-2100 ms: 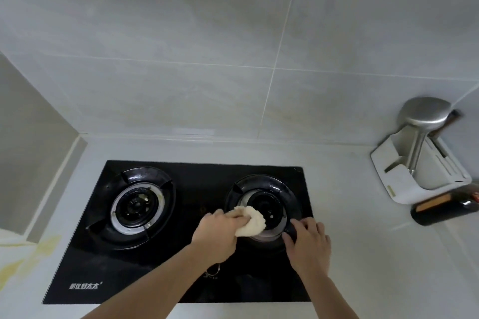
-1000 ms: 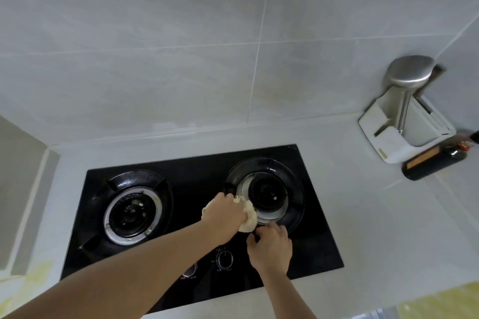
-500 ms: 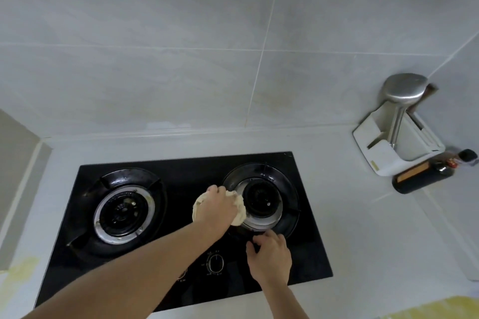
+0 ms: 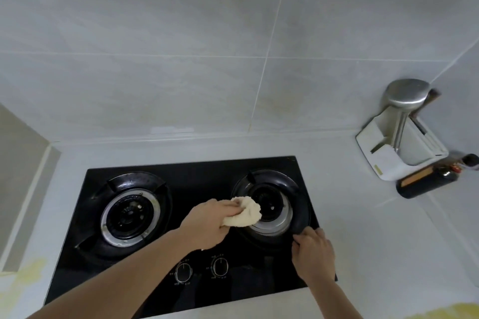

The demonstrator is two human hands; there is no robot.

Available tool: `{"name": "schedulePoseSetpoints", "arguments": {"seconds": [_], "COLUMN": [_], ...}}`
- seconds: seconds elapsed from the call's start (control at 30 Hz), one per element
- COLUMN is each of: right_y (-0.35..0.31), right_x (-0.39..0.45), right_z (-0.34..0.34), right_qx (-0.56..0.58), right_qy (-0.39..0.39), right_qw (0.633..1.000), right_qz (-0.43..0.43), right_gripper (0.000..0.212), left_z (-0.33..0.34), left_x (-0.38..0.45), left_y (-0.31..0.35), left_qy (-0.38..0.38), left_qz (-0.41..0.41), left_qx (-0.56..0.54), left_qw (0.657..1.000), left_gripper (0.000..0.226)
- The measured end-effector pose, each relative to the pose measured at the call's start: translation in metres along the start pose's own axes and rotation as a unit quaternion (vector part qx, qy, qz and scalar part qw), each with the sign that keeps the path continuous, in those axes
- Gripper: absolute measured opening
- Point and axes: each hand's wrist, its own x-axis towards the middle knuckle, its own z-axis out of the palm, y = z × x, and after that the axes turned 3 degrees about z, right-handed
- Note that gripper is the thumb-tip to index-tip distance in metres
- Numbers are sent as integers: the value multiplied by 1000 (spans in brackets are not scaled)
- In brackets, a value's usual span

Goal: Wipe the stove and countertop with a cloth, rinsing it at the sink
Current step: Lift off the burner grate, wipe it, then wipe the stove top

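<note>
Head view shows the left hand [image 4: 204, 225] clenching the cloth [image 4: 243, 213] against the right burner [image 4: 270, 208] of the stove [image 4: 197, 184]; right hand [image 4: 312, 251] fingers curl on its ring; hard scrubbing could dislodge the ring.

Large pale grey wall tiles [image 4: 181, 41] with thin white grout lines fill the upper part of the view, faintly stained yellowish near the vertical joint. A second tiled wall [image 4: 461, 101] meets the first in the far right corner. On the left a beige panel [image 4: 18, 160] stands at an angle against the light grey surface [image 4: 375, 235]. In the right corner sits a white holder [image 4: 386, 163] with a steel ladle [image 4: 404, 101] upright in it, and a dark bottle [image 4: 427, 181] lies just beside. Yellowish patches mark the near left edge [image 4: 26, 277] and the near right edge [image 4: 451, 312]. The light is soft and even.
</note>
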Motion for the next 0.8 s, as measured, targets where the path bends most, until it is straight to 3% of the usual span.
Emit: {"name": "schedulePoseSetpoints", "arguments": {"seconds": [0.2, 0.37, 0.47, 0.53, 0.6, 0.7, 0.8], "right_y": [7, -6, -10, -9, -11, -33, -83], "right_x": [16, 35, 44, 44, 39, 29, 20], "right_z": [-8, -16, -22, -24, -24, -26, -26], "right_qx": [-2, -1, 12, 6, 3, 60, 140], "right_qy": [-34, -24, -54, -84, -66, -19, -86], "right_qw": [999, 1000, 998, 996, 997, 997, 986], "right_qz": [-11, 19, 12, 14, 40, 43, 13], "right_gripper": [17, 5, 23, 25, 24, 32, 34], "left_z": [4, 15, 9, 8, 10, 5, -2], "left_x": [-11, -3, 5, 10, 10, 14, 21], "left_y": [-16, -20, -15, -12, -8, -2, 6], "left_qy": [37, 38, 31, 24, 13, 10, -2], "left_qz": [-47, -59, -78, -87, -95, -86, -70], "left_qx": [22, 68, 84, 108, 119, 142, 213], "left_qw": [998, 995, 993, 990, 988, 986, 975], "left_gripper": [64, 68, 67, 66, 66, 64, 63]}}
